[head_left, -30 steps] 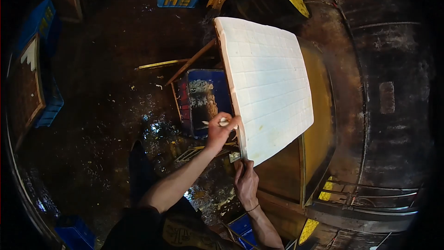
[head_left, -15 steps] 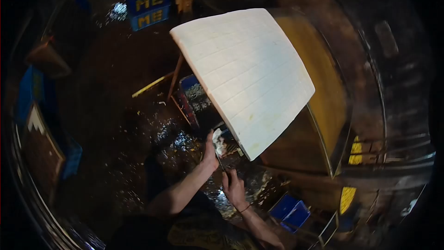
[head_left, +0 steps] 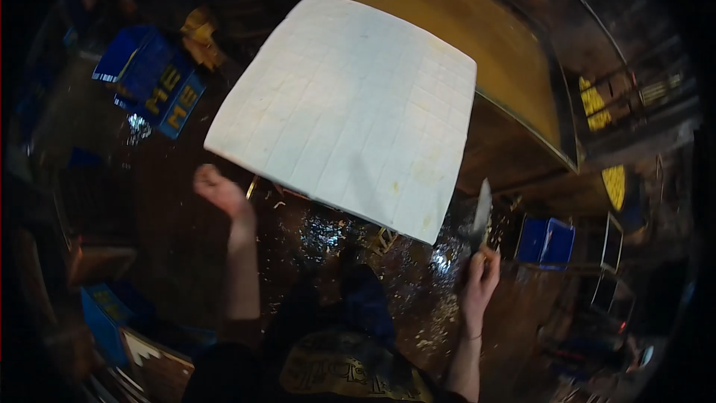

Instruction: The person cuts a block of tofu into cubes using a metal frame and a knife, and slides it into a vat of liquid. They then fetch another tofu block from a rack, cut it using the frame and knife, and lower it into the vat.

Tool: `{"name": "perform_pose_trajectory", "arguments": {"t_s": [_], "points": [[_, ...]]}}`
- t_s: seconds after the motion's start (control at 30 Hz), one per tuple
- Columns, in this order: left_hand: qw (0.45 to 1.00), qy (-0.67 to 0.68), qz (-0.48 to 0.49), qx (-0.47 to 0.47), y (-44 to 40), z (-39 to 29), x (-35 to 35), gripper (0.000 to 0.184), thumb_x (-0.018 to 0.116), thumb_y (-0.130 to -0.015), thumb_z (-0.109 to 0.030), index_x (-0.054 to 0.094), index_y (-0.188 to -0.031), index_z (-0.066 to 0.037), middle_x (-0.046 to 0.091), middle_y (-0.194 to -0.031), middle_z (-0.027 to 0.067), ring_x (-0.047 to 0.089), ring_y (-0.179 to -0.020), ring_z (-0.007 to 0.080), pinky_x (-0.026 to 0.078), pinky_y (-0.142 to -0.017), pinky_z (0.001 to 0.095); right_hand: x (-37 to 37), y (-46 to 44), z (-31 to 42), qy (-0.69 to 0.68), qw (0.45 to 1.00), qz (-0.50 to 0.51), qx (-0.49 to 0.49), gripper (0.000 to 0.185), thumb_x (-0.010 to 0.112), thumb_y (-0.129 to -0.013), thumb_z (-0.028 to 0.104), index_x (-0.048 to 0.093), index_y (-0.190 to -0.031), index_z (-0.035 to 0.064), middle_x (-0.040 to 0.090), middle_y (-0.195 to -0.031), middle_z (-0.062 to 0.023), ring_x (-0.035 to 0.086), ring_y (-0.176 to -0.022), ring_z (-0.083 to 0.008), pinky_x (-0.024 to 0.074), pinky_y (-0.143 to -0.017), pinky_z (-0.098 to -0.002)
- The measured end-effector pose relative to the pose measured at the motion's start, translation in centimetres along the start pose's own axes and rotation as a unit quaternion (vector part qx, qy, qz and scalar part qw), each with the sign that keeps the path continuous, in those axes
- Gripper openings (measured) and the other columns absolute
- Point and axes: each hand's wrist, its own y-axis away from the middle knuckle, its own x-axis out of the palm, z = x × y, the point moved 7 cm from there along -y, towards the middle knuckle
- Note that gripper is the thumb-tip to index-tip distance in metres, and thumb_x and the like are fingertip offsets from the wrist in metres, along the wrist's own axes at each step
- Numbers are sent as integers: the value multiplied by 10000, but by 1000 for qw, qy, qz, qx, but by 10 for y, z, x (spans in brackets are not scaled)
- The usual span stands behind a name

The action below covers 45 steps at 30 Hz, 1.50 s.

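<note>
A large white slab (head_left: 350, 112), scored with a grid of lines, lies in the middle of the view on a support mostly hidden beneath it. My right hand (head_left: 481, 283) is wrapped round the handle of a knife (head_left: 483, 205), whose broad blade points up and away, just right of the slab's near corner. My left hand (head_left: 220, 188) is raised off the slab's left corner, blurred, with its fingers curled; whether anything is inside them cannot be made out.
Stacked blue crates (head_left: 160, 89) with yellow letters stand at the upper left. Behind the slab is a large yellowish-brown surface (head_left: 455, 15). A blue bin (head_left: 546, 242) sits at the right. Scraps litter the wet floor (head_left: 321, 235).
Both hands have left the slab's near edge and moved apart, left hand leftward, right hand rightward with the knife. White material seen at the left hand no longer shows. The view has rotated.
</note>
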Motion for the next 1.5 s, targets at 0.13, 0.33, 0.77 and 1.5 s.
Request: {"name": "perform_pose_trajectory", "arguments": {"t_s": [0.13,0.33,0.77,1.5], "points": [[976,147,123,101,28,-162,112,225,512,-948,-53,501,-1164,12,505,-1184,142,518,-1079,254,441,-926,359,14,-86,3,-106,990,-13,91,234,496,-993,172,518,-1208,82,505,-673,33,418,-483,-37,307,-398,-189],[689,3,607,395,296,-268,276,462,522,-949,-205,447,-1349,12,410,-1434,210,343,-1366,376,251,-1125,487,59,-273,-22,-41,999,11,21,412,528,-936,163,516,-1315,4,655,-738,-121,603,-536,-156,485,-474,-310],[615,-74,624,476,337,-233,414,441,509,-950,-159,469,-1336,50,392,-1452,236,333,-1358,428,258,-1125,503,126,-381,-17,104,994,-36,15,393,549,-830,90,524,-1209,-12,655,-861,-285,640,-836,-467,515,-754,-548],[139,-212,789,560,437,-245,482,244,679,-727,-261,656,-778,-24,660,-727,182,639,-746,380,512,-697,450,91,-238,-17,140,989,42,-13,405,526,-801,9,441,-1185,-88,632,-678,-260,650,-645,-444,532,-578,-511]]}}
